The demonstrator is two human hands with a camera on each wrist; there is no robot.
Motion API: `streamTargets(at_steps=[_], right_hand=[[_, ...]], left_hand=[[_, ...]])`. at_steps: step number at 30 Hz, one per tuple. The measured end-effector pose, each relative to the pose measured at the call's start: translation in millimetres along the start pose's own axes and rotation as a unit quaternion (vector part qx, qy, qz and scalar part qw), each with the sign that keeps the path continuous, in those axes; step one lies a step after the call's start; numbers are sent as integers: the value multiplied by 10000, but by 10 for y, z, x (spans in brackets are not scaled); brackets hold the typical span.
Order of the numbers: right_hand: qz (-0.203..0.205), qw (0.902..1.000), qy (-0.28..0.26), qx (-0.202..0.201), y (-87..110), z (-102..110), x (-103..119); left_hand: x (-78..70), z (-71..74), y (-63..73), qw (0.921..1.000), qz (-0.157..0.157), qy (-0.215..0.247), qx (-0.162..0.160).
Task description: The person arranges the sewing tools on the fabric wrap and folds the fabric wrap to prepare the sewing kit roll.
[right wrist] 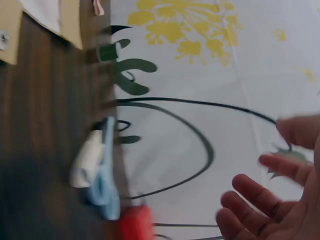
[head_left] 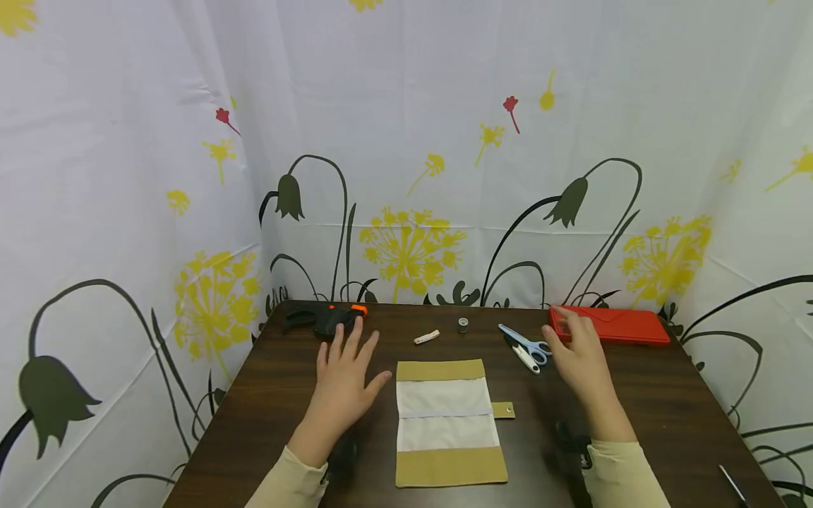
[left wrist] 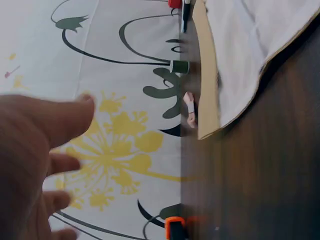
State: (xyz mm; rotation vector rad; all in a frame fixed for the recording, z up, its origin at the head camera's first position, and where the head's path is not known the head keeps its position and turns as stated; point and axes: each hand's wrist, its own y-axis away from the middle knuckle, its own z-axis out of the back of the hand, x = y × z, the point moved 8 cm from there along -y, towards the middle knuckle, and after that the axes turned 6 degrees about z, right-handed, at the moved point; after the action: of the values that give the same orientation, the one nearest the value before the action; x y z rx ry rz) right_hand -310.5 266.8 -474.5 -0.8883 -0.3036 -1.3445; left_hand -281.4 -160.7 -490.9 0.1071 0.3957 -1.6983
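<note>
The table (head_left: 244, 416) bears cloth (head_left: 447, 432), scissors (head_left: 516, 335), a case (head_left: 625, 327) and apparently a spool (head_left: 463, 325).

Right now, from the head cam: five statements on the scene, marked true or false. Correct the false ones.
1. The small spool sits between the black-and-orange tool and the red case. True.
2. The tan-and-white cloth has a tab on its right edge. True.
3. The cloth covers the spool. False: the spool stands uncovered beyond its far edge.
4. The blue scissors lie beside a white-handled tool. True.
5. Both hands grip something. False: left hand and right hand hold nothing.
</note>
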Motion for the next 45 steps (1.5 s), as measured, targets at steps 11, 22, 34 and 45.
streamTargets(at_steps=[11, 22, 34, 45], right_hand=[[-2141, 9564, -1989, 37, 366, -450, -899], [-1670, 9707, -1600, 649, 398, -649, -1033], [-1264, 9862, -509, 940, 374, -705, -967], [-1692, 9782, -915, 788, 393, -671, -997]], left_hand=[[-235, -736, 227, 9594, -1447, 926, 2237], [-262, -1046, 148, 9390, -1295, 1778, 2644], [-216, -1071, 130, 9406, -1214, 2181, 2300], [-190, -1028, 133, 9398, -1151, 2531, 1985]])
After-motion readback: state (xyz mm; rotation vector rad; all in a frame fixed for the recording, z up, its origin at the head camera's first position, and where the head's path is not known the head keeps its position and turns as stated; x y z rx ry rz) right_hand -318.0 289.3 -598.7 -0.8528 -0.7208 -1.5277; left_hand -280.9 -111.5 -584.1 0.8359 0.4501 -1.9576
